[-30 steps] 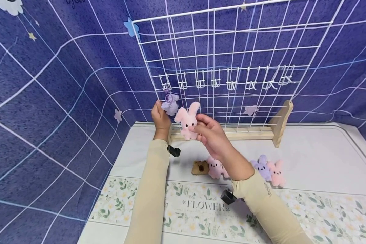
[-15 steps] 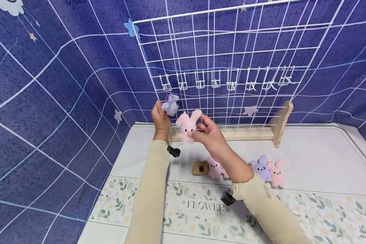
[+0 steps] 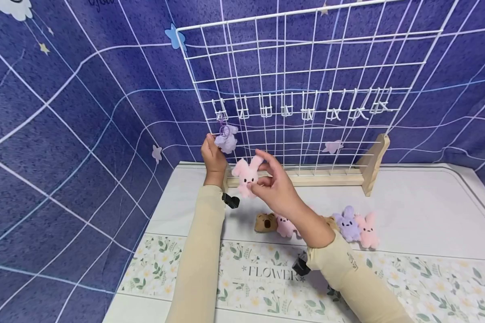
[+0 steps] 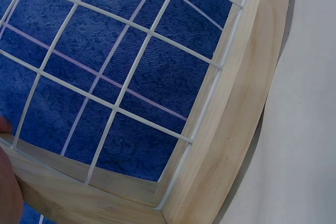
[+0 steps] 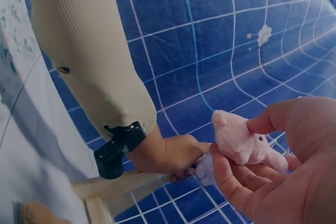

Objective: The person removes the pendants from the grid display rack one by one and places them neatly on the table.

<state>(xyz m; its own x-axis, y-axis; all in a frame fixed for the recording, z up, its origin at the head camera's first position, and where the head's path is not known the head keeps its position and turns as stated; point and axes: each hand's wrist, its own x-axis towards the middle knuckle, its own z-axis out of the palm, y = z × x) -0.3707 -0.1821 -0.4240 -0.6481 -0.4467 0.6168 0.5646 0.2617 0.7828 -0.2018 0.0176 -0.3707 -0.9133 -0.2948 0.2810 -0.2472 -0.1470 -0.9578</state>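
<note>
My right hand (image 3: 275, 186) pinches a pink bunny plush (image 3: 247, 176) by its body, face towards me, in front of the rack's lower left. In the right wrist view the plush (image 5: 239, 140) sits between thumb and fingers. My left hand (image 3: 213, 154) grips the left wooden upright of the white wire grid rack (image 3: 284, 72); in the left wrist view only a bit of that hand (image 4: 8, 187) shows at the wooden frame (image 4: 68, 192). A purple plush (image 3: 226, 139) hangs by a purple ring from the leftmost hook, right beside my left hand.
Several white hooks (image 3: 286, 111) line one row of the grid. On the white table (image 3: 424, 206) lie a brown bear plush (image 3: 265, 222), a pink plush (image 3: 284, 226), a purple bunny (image 3: 349, 225) and another pink bunny (image 3: 368, 231). My right forearm partly covers other plushes.
My right hand has lowered the pink bunny plush a little, down and slightly left, away from the hooks. My left hand has kept its place on the rack.
</note>
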